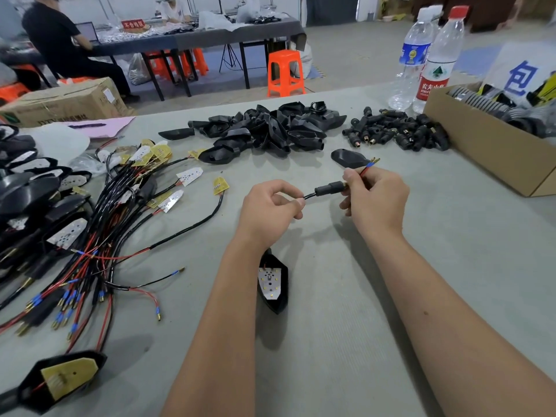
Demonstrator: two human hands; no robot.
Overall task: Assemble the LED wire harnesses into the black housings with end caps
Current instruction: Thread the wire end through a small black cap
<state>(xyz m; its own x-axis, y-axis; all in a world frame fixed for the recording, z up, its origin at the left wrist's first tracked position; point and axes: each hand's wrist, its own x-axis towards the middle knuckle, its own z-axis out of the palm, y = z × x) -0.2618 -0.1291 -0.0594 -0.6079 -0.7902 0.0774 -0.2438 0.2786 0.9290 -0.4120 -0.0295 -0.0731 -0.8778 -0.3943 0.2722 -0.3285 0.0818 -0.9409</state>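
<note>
My left hand pinches a black sheathed wire just left of a black end cap threaded on it. My right hand grips the cap's brass end and the red wire tips sticking out past it. Below my left wrist lies a black housing with a white LED board seated in it. A pile of empty black housings sits at the table's far middle, and a heap of black end caps lies to its right. A tangle of LED wire harnesses covers the left side.
A cardboard box with coiled parts stands at the right, two water bottles behind it. One loose housing lies just beyond my right hand. Assembled housings pile at the far left. A person sits at a back table; an orange stool stands nearby.
</note>
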